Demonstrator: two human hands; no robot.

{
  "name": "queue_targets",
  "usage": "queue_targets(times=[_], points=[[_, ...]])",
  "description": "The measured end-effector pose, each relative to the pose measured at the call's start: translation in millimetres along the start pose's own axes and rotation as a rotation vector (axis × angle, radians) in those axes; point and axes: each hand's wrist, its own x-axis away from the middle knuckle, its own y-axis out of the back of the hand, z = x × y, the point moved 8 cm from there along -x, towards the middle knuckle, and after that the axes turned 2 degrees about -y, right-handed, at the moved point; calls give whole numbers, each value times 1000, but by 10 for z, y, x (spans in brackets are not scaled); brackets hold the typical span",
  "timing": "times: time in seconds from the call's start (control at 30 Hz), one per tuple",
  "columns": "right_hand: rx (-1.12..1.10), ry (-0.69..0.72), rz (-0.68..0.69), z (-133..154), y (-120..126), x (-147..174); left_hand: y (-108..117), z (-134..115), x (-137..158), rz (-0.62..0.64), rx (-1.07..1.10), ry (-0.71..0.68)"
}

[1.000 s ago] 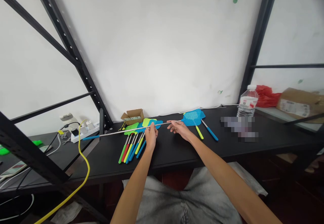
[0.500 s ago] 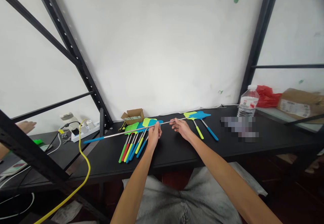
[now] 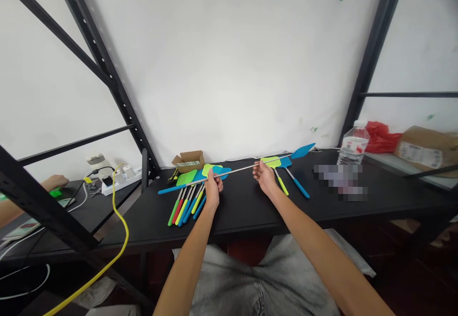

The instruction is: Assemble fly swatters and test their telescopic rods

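A long blue fly swatter (image 3: 238, 168) with a metal rod lies across both my hands above the table. Its blue handle points left and its blue head, turned nearly edge-on, points right and slightly up. My left hand (image 3: 213, 187) is closed around the rod near the handle side. Farther right, my right hand (image 3: 265, 177) grips the rod with thumb and fingers. Below my left hand lies a row of several fly swatters (image 3: 186, 201) with green, red, yellow and blue handles. Beyond my right hand rest a yellow fly swatter (image 3: 281, 182) and a blue fly swatter (image 3: 297, 183).
A small open cardboard box (image 3: 189, 162) stands at the back of the black table (image 3: 243, 211). A water bottle (image 3: 353, 144), red bag (image 3: 381, 137) and brown parcel (image 3: 425, 147) are at right. Left are a power strip (image 3: 123, 181), yellow cable (image 3: 123, 230) and another person's hand (image 3: 55, 181).
The held fly swatter has shifted right, its handle end nearer my left hand and its head now beyond my right hand. My hands are slightly farther apart. The other person's hand moved right.
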Motion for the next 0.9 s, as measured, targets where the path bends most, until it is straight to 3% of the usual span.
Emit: queue_targets(times=[0.1, 0.27, 0.47, 0.7, 0.9], points=[[-3, 20, -36, 30, 52, -5, 11, -21, -6, -6, -4, -19], [140, -28, 126, -57, -118, 28, -181, 68, 42, 162, -110, 57], [4, 1, 1, -46, 42, -40, -93, 6, 27, 73, -51, 16], [10, -12, 23, -68, 32, -49, -379, -5, 196, 387, -271, -14], [-76, -35, 2, -84, 47, -57, -488, -60, 314, 462, -458, -58]])
